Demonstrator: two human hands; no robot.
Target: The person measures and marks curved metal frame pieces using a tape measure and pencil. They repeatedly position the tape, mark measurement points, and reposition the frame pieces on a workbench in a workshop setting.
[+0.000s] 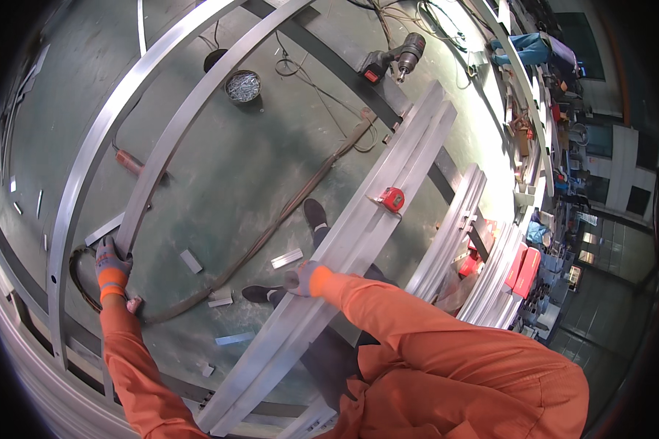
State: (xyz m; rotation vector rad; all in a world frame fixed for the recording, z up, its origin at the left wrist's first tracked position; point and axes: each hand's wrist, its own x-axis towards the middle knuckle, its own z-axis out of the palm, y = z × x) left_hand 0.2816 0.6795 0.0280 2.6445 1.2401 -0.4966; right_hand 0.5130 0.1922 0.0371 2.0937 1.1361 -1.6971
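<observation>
My left hand (112,265), in a grey glove with an orange cuff, is closed round a narrow silver metal bar (188,110) on the left. My right hand (302,279), gloved the same way, grips the left edge of a wide grooved aluminium profile (351,227) that slants across in front of me. On top of that profile, farther along, rests a red tape measure (392,198). A dark cordless drill (395,58) lies near the profile's far end, on a dark crossbar (337,66).
Beyond the left bar stands a bowl of screws (243,87). A red-bodied power tool (129,162), a thick cable bundle (300,197) and metal offcuts (286,258) lie on the green floor. More profiles (447,238) and red boxes (526,271) are at right.
</observation>
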